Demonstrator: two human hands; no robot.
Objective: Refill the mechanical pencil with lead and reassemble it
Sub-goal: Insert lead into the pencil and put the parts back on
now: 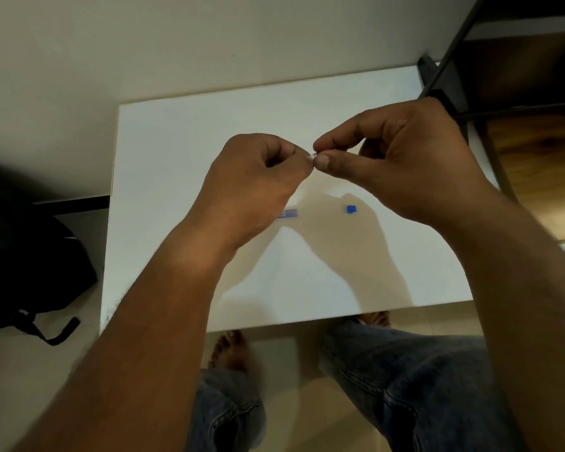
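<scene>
both hands, left hand (258, 177) and right hand (402, 158), pinch a small pale piece (312, 155) (mostly hidden) above the tabletop (183, 158); blue cap (351, 209) lies below.

- A matt, smooth white finish is shown by the tabletop (183, 164).
- The small blue cap (351, 209) looks like plastic.
- Blue denim cloth is seen on the trousers (421, 386).
- The floor strip (542, 177) appears as glossy wood.

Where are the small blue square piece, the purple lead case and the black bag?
small blue square piece (351, 209): head view, middle of its top face.
purple lead case (291, 213): head view, visible end beside the left hand.
black bag (26, 256): head view, its body on the floor.
</scene>
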